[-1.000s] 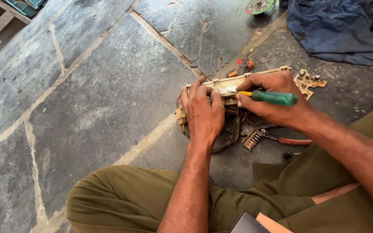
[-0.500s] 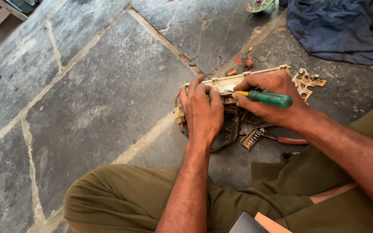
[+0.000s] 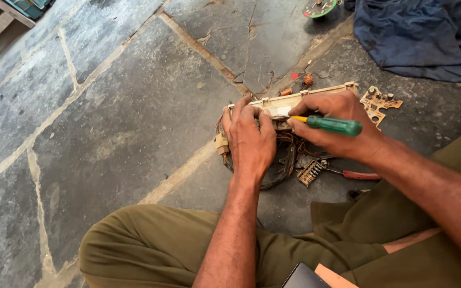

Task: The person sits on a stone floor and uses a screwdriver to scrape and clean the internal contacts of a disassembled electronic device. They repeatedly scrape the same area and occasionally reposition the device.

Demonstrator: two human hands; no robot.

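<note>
A: Count of hands and tools?

B: Two hands, one tool in use. The left hand point(image 3: 249, 140) lies palm down, fingers curled over the long cream plastic housing with a tangle of brown wires point(image 3: 289, 101). The right hand point(image 3: 342, 130) is closed round one green-handled screwdriver with a yellow collar point(image 3: 333, 125), its tip pointing to 9 o'clock at the housing's top face.

A: Where does the housing sit?

B: On the grey stone-slab floor point(image 3: 108, 122), just beyond the person's folded legs in olive cloth trousers point(image 3: 156, 245), near frame centre.

A: Loose items?

B: One tan flat circuit board with cut-outs point(image 3: 380, 101) at 3 o'clock of the housing, just beside its end. One red-handled tool point(image 3: 359, 174) at 5 o'clock, lying flat, its tip beside one small ribbed part point(image 3: 310, 172). Some small orange and red bits point(image 3: 301, 80) at 12 o'clock; too small to count surely. One round dial face point(image 3: 320, 7) at the top edge. One dark blue crumpled cloth point(image 3: 422, 37) at 2 o'clock.

A: Open room?

B: Broad bare slab from 7 to 11 o'clock of the housing, rough, matt, crossed by pale sandy joints. One wooden frame point(image 3: 1, 24) cuts the top-left corner.
</note>
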